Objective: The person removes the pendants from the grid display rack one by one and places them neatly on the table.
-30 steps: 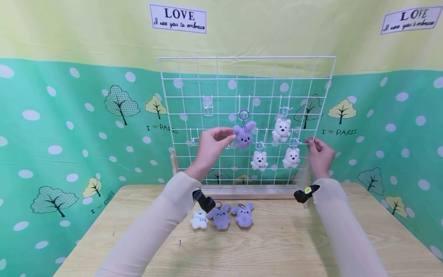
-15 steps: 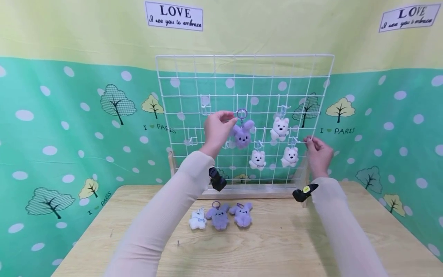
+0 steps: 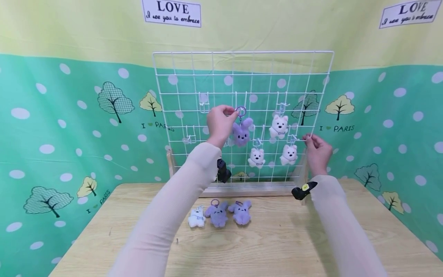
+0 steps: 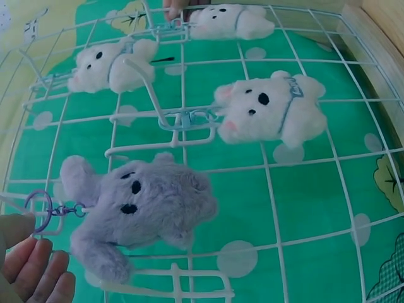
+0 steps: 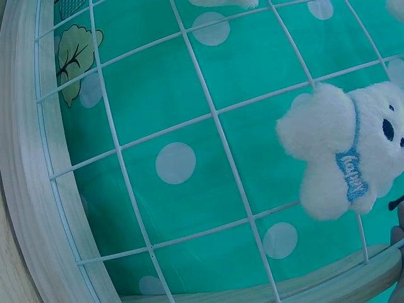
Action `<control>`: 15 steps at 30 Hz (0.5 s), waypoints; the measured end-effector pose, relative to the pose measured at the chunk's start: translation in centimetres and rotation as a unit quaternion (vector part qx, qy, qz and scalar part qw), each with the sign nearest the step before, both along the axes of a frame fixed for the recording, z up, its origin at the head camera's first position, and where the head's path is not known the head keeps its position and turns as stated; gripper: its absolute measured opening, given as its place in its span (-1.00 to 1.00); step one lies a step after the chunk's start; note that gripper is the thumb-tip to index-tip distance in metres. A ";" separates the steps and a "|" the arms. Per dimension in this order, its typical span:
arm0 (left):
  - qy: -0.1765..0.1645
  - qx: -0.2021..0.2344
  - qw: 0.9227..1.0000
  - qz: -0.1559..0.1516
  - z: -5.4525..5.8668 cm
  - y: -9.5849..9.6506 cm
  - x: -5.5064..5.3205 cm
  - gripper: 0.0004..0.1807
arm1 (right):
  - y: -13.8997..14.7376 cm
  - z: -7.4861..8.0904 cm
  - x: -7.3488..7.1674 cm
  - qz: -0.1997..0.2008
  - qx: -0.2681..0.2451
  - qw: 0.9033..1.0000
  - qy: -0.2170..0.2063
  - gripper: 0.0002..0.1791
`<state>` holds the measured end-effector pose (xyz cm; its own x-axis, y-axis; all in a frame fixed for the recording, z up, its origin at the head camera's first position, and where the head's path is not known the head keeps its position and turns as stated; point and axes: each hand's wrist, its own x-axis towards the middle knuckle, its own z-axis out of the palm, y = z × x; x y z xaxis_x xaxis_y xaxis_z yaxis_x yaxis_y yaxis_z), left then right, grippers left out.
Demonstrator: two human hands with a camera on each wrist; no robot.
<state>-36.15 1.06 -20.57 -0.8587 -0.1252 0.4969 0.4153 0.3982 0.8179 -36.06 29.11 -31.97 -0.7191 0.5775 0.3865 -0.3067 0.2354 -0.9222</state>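
Note:
A purple plush rabbit keychain point(image 3: 241, 134) hangs from a hook on the white wire grid rack point(image 3: 242, 52). My left hand point(image 3: 221, 121) pinches its purple ring point(image 4: 40, 211) between thumb and fingers, seen at the lower left of the left wrist view. My right hand point(image 3: 318, 152) grips the rack's right side wire. Three white plush dog keychains hang on the right half: an upper dog point(image 3: 278, 127), a lower middle dog point(image 3: 256, 158) and a lower right dog point(image 3: 288, 154). In the right wrist view the nearest white dog point(image 5: 353, 148) shows; most of that hand is out of frame.
On the wooden table point(image 3: 270, 250) before the rack lie a white dog keychain point(image 3: 197, 217) and two purple rabbit keychains point(image 3: 217, 214). Bare hooks, such as the upper left hook point(image 3: 204, 107), sit on the rack's left half. A patterned curtain point(image 3: 52, 154) stands behind.
My left hand has risen from beside the hanging rabbit's face to its ring. The rabbit stays on its hook. My right hand keeps its grip on the rack's side.

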 end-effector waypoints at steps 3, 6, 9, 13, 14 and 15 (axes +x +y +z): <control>0.005 -0.002 1.000 0.006 0.0 0.2 -0.2 -0.80 | 0.0 0.0 0.0 -0.003 0.001 1.000 0.000 -0.63; 0.010 -0.002 1.000 0.015 0.1 0.3 -0.3 -0.83 | -0.1 0.0 0.0 -0.003 0.001 1.000 0.000 -0.63; 0.011 -0.004 1.000 0.024 0.1 0.4 -0.4 -0.84 | -0.1 -0.1 -0.1 -0.004 0.000 1.000 0.001 -0.63; 0.016 -0.011 0.999 0.031 0.1 0.5 -0.4 -0.85 | -0.1 -0.1 -0.2 -0.009 0.007 1.000 0.007 -0.64; 0.018 -0.012 0.999 0.032 0.1 0.5 -0.4 -0.85 | -0.1 -0.1 -0.2 -0.010 0.009 1.000 0.007 -0.64; 0.020 -0.014 0.999 0.033 0.1 0.5 -0.4 -0.86 | -0.1 -0.1 -0.1 -0.010 0.009 1.000 0.007 -0.64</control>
<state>-36.58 1.57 -20.42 -0.8285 -0.1667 0.5346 0.4188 0.4494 0.7891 -36.20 29.02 -32.08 -0.7020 0.5851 0.4061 -0.3138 0.2578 -0.9138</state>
